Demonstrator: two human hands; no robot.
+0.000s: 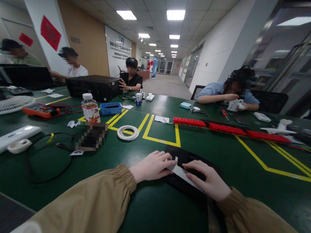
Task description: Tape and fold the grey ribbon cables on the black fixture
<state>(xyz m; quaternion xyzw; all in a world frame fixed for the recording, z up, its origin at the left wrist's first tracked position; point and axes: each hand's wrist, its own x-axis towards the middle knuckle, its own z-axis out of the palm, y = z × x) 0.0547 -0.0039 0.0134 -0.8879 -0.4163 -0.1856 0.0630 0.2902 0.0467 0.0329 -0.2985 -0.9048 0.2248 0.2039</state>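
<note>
Pressing flat white strip, black pad

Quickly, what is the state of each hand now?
Left hand: open, flat on the white strip over the black pouch.
Right hand: open, fingers pressing the same strip.

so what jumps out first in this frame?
The person's own two hands, low in the middle: left hand and right hand lie flat on a black flat item with a white strip across it, on the green table. Behind them, yellow floor-style tape lines box off areas, a long red bar runs to the right, and a white tape roll lies left of centre.
</note>
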